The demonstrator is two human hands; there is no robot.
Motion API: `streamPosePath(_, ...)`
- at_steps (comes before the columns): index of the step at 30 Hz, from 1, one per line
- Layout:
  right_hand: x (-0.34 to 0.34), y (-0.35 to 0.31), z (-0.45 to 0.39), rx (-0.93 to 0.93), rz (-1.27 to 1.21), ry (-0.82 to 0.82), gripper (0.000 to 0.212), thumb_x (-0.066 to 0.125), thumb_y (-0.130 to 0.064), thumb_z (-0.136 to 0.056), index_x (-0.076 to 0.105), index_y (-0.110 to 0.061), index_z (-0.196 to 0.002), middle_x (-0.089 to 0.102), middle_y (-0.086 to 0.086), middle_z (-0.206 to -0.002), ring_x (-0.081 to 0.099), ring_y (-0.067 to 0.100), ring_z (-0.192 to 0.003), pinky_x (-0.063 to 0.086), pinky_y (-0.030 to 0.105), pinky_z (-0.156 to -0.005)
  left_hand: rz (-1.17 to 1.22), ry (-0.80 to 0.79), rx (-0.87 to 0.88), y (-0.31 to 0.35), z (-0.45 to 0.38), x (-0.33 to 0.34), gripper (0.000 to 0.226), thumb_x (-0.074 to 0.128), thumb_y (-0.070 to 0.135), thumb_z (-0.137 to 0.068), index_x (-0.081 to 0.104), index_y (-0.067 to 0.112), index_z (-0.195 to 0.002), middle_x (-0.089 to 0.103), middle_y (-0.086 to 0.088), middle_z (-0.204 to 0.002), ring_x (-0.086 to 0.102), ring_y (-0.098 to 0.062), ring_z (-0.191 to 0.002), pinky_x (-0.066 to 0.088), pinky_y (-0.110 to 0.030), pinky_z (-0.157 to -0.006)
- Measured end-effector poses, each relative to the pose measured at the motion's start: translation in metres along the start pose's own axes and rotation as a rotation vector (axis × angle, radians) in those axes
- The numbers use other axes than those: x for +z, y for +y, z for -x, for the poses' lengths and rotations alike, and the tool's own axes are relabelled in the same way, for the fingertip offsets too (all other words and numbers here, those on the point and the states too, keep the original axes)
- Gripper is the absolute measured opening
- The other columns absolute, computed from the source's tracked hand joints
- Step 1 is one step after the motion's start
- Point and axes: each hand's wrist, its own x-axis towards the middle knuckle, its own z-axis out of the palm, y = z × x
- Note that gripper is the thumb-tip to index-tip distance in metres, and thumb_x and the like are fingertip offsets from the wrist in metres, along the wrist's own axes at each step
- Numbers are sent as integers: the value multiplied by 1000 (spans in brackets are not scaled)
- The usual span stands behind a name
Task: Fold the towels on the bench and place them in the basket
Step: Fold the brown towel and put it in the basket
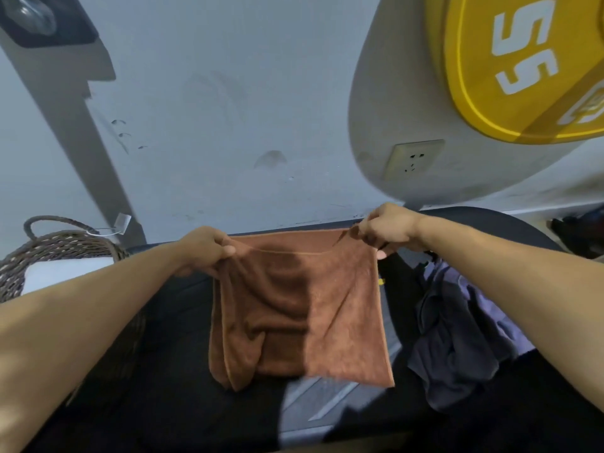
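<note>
A brown towel [327,308] hangs doubled over above the black bench [170,322], held up by its top corners. My left hand [206,250] grips the bunched top left corner. My right hand [385,228] pinches the top right corner. The towel's left side sags in folds; its right side hangs flat. A dark blue-grey towel [457,338] lies crumpled on the bench to the right. The woven basket [49,246] stands at the left, with a white folded cloth [65,273] inside it.
A grey wall rises just behind the bench. A grey panel with a socket [413,158] and a yellow sign [523,67] marked 55 sit at the upper right. A slanted grey post [81,125] stands behind the basket.
</note>
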Motion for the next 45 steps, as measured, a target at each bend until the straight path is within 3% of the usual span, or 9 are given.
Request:
streamPosePath(3, -1, 1, -6, -11, -78, 47, 7, 63, -11, -93, 61, -6, -89, 62, 11, -76, 60, 20, -61, 56, 31, -57, -52, 170, 42, -9, -6, -6, 18, 53, 5, -97, 67, 2, -86, 65, -17, -80, 64, -27, -67, 61, -41, -61)
streamPosePath(10, 16, 16, -14, 111, 167, 13, 18, 58, -13, -93, 71, -1, -93, 73, 7, -78, 70, 20, -64, 62, 40, -73, -235, 350, 63, -22, -14, 3, 18, 61, 19, -93, 62, 6, -80, 68, -14, -83, 64, -32, -82, 51, -35, -75)
streamPosePath(16, 15, 20, -20, 109, 150, 137, 27, 58, -24, -96, 69, 1, -93, 72, 10, -77, 72, 20, -62, 62, 35, -59, -245, 265, -63, -12, -16, 1, 37, 60, 25, -93, 65, 1, -66, 71, -15, -64, 70, -27, -57, 57, -35, -74)
streamPosePath(20, 20, 22, -20, 90, 211, 190, 39, 57, -35, -97, 71, 1, -88, 73, 15, -71, 74, 29, -70, 63, 38, -61, -205, 308, -116, -4, -13, 5, 39, 55, 28, -96, 63, -2, -73, 71, -23, -76, 69, -34, -69, 57, -39, -78)
streamPosePath(24, 20, 18, -21, 94, 224, 212, 36, 57, -32, -94, 70, 0, -83, 71, 12, -61, 71, 25, -57, 61, 33, -54, 52, 367, -199, -3, -13, 15, 36, 49, 25, -101, 54, -2, -78, 61, -22, -81, 61, -34, -57, 50, -30, -34)
streamPosePath(29, 21, 22, -23, 117, 253, 223, 36, 60, -34, -94, 67, -2, -77, 68, 8, -51, 69, 22, -50, 59, 29, -47, 76, 444, -267, -7, -16, 16, 34, 62, 26, -93, 51, 0, -75, 61, -16, -76, 62, -31, -56, 49, -29, -34)
streamPosePath(33, 21, 23, -23, 114, 267, 225, 38, 61, -34, -94, 67, -2, -76, 67, 8, -50, 65, 20, -44, 57, 27, -46, 114, 387, -286, -3, -13, 16, 33, 70, 27, -88, 55, -1, -81, 65, -18, -81, 67, -33, -68, 60, -43, -57)
streamPosePath(38, 16, 21, -11, 139, 171, 186, 49, 57, -47, -95, 64, -1, -79, 74, 13, -76, 74, 26, -68, 63, 40, -61, 122, 231, -328, 0, 11, 15, 33, 65, 33, -93, 56, 1, -93, 68, -19, -91, 70, -32, -75, 59, -37, -54)
streamPosePath(45, 28, 29, 28, 289, 442, -239, 40, 65, -48, -90, 62, -9, -88, 66, 3, -77, 63, 17, -61, 59, 33, -74, -76, -40, -421, -18, 62, 29, 39, 70, 34, -89, 63, -3, -98, 73, -20, -83, 74, -31, -71, 61, -37, -61)
